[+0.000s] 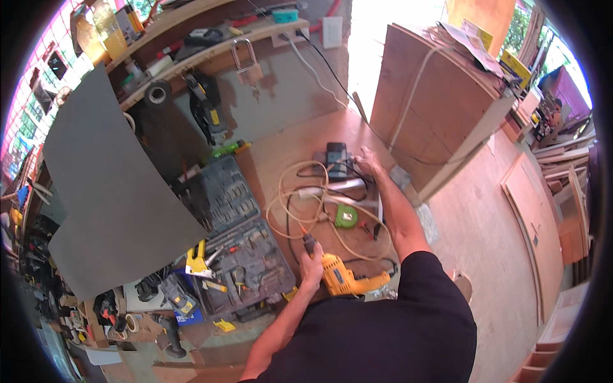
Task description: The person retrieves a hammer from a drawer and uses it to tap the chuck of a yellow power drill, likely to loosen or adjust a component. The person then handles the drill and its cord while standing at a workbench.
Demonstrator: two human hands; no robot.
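head: left hand (311, 267) on drill (341, 276), right hand (368, 162) near dark device (336, 157)

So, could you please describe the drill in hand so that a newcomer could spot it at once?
On the workbench, find the open grey toolbox. Just right of it, near the black shirt, the left hand holds the drill by its front end. Its yellow body is far bulkier than the yellow tool at the toolbox's left edge.

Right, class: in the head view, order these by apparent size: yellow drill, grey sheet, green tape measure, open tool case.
1. Grey sheet
2. Open tool case
3. Yellow drill
4. Green tape measure
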